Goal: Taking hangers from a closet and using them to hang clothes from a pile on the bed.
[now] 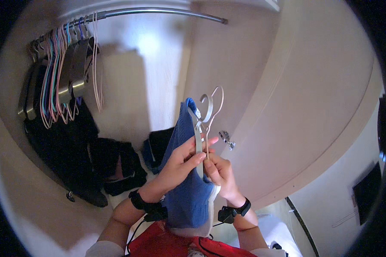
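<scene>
In front of my chest hangs a blue knit garment (189,202), with a white layer (214,199) showing along its right edge. A pale grey hanger (198,144) sits in its opening, and my left hand (180,160) grips the arm of that hanger, thumb across the front. My right hand (222,173) pinches a thin pink hanger (207,141) just to the right. The two hooks stand side by side above my fingers. The lower part of the pink hanger is hidden behind my right hand and the cloth.
A metal rail (154,10) crosses the wardrobe above. Thin coloured hangers (53,83) and dark clothes (61,154) hang at the left. Folded dark clothes (119,163) lie below. A wardrobe door (308,112) with a metal hinge (227,140) stands at the right.
</scene>
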Demonstrator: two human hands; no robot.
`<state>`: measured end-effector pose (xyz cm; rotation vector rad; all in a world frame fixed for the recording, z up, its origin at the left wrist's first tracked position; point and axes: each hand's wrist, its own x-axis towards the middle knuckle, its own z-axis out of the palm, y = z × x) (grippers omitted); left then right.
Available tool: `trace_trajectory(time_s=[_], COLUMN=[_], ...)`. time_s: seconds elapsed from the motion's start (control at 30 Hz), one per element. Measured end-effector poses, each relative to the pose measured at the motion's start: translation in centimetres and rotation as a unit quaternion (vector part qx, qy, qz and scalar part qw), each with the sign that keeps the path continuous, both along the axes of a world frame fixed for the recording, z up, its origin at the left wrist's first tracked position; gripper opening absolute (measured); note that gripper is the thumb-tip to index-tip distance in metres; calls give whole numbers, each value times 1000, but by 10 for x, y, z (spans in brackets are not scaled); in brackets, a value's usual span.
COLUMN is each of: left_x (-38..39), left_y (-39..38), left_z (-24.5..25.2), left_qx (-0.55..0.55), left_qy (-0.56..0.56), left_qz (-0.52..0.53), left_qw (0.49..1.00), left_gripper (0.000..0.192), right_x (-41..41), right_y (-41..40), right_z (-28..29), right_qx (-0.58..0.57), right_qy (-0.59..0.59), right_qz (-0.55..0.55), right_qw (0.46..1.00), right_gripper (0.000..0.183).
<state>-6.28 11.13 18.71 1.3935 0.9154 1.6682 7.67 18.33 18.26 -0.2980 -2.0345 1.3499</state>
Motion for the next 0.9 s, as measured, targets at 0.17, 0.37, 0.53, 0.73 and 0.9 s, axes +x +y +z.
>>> trace_trajectory(time_s=[0.17,0.37,0.53,0.73,0.9], left_x=[-25,-55,-80,-97,-117], left_y=[29,81,128,171,194], left_z=[15,26,36,68,84], left_qx=[8,8,62,97,98], left_qy=[-13,5,40,74,129], left_qz=[34,49,101,114,126], left_qw=[999,999,992,986,979], left_gripper=[46,47,35,35,37], right_x=[-33,-72,-102,-126,-145], right_y=[38,88,137,181,207], right_z=[13,25,35,65,80], right_qx=[-24,-39,-30,-50,-49], right_qy=[37,94,115,167,206], right_qz=[27,54,77,69,82], right_qw=[999,993,990,982,974], right_gripper=[28,31,26,27,29])
